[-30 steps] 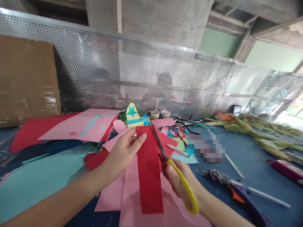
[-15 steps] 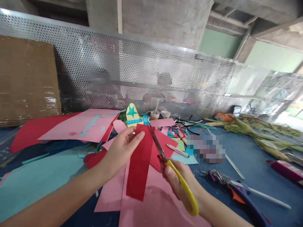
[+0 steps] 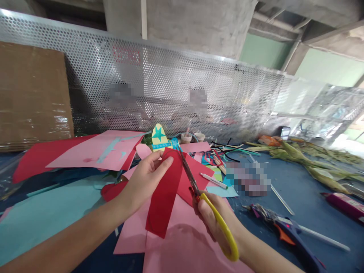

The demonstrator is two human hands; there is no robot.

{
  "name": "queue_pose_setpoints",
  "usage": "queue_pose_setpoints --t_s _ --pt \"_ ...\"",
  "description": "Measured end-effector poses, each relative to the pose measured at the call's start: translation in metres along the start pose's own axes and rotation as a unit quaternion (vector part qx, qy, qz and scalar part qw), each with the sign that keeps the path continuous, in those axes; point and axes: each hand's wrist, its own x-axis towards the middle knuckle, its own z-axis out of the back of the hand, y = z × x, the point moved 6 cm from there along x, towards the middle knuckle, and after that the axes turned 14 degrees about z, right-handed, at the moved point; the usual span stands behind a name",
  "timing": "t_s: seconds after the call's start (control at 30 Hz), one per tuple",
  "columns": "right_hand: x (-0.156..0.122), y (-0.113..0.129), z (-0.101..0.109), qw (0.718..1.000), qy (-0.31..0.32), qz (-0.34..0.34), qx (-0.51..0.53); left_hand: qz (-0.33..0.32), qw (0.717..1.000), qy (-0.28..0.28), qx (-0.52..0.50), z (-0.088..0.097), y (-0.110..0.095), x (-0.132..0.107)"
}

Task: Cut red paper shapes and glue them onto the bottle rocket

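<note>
Pinched between the thumb and fingers of my left hand is the top of a red paper strip, which hangs down at a slant. My right hand grips yellow-handled scissors, their blades pointing up and away along the strip's right edge near its top. Whether the blades touch the strip, I cannot tell. Behind the blades lies another piece of red paper. Pink paper sheets spread beneath both hands.
A hot glue gun lies at right, near a purple box. A green-tipped marker rests beyond my right hand. Light blue paper covers the left side. A perforated metal screen and cardboard stand behind; people sit beyond the screen.
The lower end of the red strip has swung left and slightly up, tilting more. My hands and the scissors stay almost in place.
</note>
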Motion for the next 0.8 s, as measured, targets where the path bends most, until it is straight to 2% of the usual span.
queue_pose_setpoints --t_s 0.33,0.63,0.8 --pt "-0.0018 -0.0018 -0.0002 1.000 -0.002 0.010 0.003 0.015 1.000 -0.002 0.009 0.0002 0.0035 0.0021" --pt "-0.0016 -0.0054 -0.0009 1.000 0.004 0.013 0.007 -0.004 0.999 -0.029 0.019 0.0033 -0.0007 0.0003" --pt "-0.0020 -0.0044 -0.0008 1.000 0.001 0.020 0.012 0.012 1.000 -0.008 0.012 0.0007 -0.0006 -0.0007"
